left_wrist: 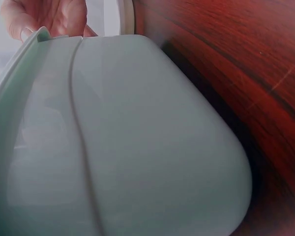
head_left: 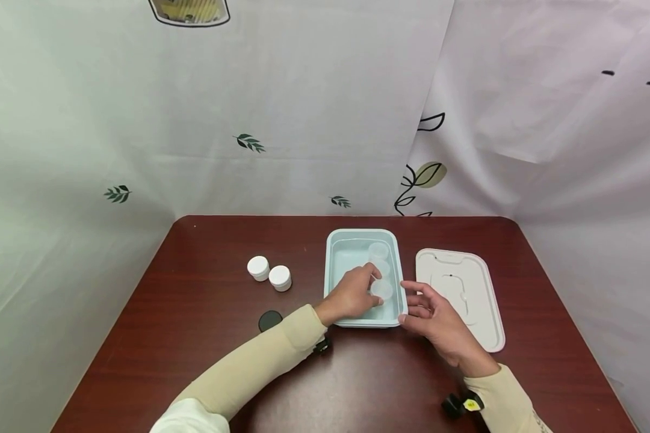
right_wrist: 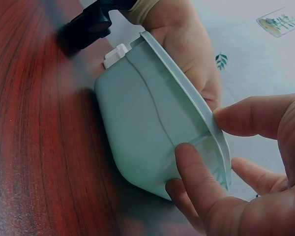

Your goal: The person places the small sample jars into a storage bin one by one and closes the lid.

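Observation:
A light blue plastic tub (head_left: 349, 249) stands on the table, with three translucent round containers in a row along its right side. My left hand (head_left: 353, 293) reaches in over the near left rim, its thumb and fingers curled about the nearest container (head_left: 381, 290). Just beyond lies the middle container (head_left: 381, 268), then the far container (head_left: 378, 251). At the tub's right side my right hand (head_left: 433, 316) holds the rim; in the right wrist view its thumb touches the rim and its fingers (right_wrist: 199, 174) lie against the outer wall.
Two white lidded jars (head_left: 258, 268) (head_left: 280, 278) stand left of the tub. A black round piece (head_left: 270, 320) sits by the left forearm, partly covered by the sleeve. The white lid (head_left: 479, 300) lies on the table (head_left: 325, 385) to the right, near my right hand.

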Demonstrator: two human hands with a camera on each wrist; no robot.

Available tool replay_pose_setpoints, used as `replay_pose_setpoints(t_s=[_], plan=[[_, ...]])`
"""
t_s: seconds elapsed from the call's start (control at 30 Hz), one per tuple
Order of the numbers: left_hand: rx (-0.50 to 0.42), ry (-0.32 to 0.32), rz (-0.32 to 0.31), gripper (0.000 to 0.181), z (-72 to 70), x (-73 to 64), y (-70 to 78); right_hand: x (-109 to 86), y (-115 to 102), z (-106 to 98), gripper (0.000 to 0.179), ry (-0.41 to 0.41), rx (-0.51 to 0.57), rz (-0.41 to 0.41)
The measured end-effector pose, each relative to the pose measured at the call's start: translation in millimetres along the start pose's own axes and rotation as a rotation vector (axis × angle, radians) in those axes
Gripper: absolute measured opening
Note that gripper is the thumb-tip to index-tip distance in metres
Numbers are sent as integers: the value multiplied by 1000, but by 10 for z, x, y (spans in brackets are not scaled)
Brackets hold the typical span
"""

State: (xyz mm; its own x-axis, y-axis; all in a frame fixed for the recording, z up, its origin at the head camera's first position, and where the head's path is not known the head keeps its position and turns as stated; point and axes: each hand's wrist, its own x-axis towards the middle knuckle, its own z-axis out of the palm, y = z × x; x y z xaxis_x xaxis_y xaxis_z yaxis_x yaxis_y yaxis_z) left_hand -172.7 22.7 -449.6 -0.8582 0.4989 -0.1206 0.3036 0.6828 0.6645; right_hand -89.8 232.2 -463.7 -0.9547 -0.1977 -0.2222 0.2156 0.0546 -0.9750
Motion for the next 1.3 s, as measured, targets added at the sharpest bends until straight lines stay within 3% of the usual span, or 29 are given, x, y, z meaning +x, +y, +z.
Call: replay_pose_setpoints(t_s=[0.3,0.47,0.8,1.07,1.3], plan=[[15,15,1,42,-10,-11,5,0,0,12,74,8,-7,-3],[0,48,13,42,-101,-62,29,-3,8,17,73,14,-14,-1],[-226,129,1,42,-550,-347,-12,-7,-9,29,72,32,-21,13],[-346,190,-37,42,-884,-652,-228,-25,-2,34,72,38,-19,-1],[-392,252,-73,44,-1149,-932,-444,-29,-5,48,73,40,-16,1]])
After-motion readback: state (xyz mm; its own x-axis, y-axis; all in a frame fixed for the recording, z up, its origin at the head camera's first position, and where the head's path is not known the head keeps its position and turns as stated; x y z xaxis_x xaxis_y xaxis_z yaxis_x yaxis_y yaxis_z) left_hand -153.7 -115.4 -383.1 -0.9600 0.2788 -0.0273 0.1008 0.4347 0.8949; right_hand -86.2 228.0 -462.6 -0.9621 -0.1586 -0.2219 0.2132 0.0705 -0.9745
